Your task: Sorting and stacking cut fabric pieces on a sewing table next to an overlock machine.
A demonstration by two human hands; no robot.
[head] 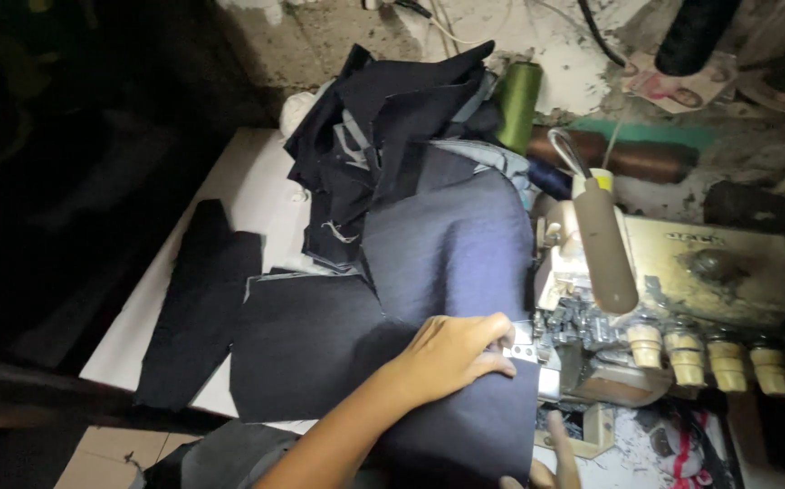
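Dark navy cloth [447,272] lies spread in front of the overlock sewing machine [664,299], its right edge drawn up against the machine's presser foot. The left hand [451,353] rests flat on this cloth just left of the machine, palm down, fingers stretched out toward the foot and pressing the fabric onto the counter [248,181]; it grips nothing, only holds the piece down. The right hand [551,462] shows only as a few fingertips below the machine's front, at the cloth's lower right corner; whether it pinches the fabric cannot be told.

Left of the machine, past the held piece, another dark cut panel [306,353] lies flat on the white counter, and farther left a long narrow dark strip [198,308] lies beside it. Behind these, up-left of the machine, a heap of cut dark pieces [392,136] is piled against the wall. A green thread cone [517,104] stands just behind the machine, next to the heap. Along the machine's front, to the right, sits a row of cream tension knobs [705,353].
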